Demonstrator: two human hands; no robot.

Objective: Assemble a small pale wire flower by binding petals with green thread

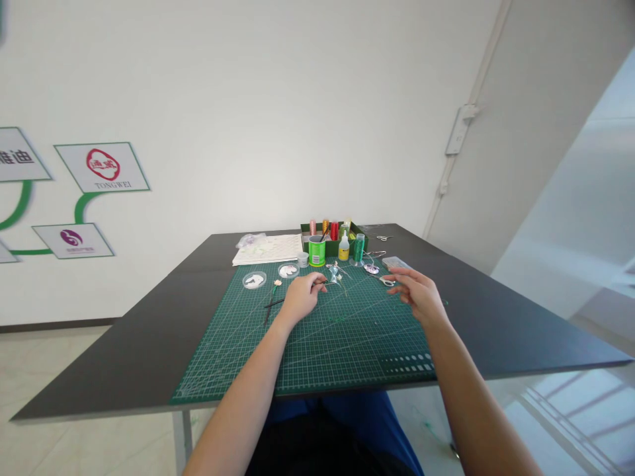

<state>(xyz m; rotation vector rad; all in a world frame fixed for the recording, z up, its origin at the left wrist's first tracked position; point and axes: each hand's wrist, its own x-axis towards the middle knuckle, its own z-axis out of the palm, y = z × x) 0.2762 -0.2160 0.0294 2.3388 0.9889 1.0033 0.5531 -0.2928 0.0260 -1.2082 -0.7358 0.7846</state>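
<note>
My left hand (302,297) is closed in a pinch above the green cutting mat (317,357). From its fingertips a thin wire-like stem (323,283) points right, toward a small pale ornament with fine wires (335,272). Its exact kind is too small to make out. My right hand (417,292) hovers over the mat's right side, fingers apart, with nothing visible between them. Scissors with white handles (387,282) lie just left of its fingertips. Left of my left hand are a small pale flower on a green stem (276,284) and dark thin sticks (274,304).
Behind the hands stand a green can (317,252), a glue bottle (344,247), a green thread spool (360,247) and a green box of spools (367,239). Two shallow dishes (254,280) and a white foam board (272,250) lie left. More scissors (383,238) rest back right.
</note>
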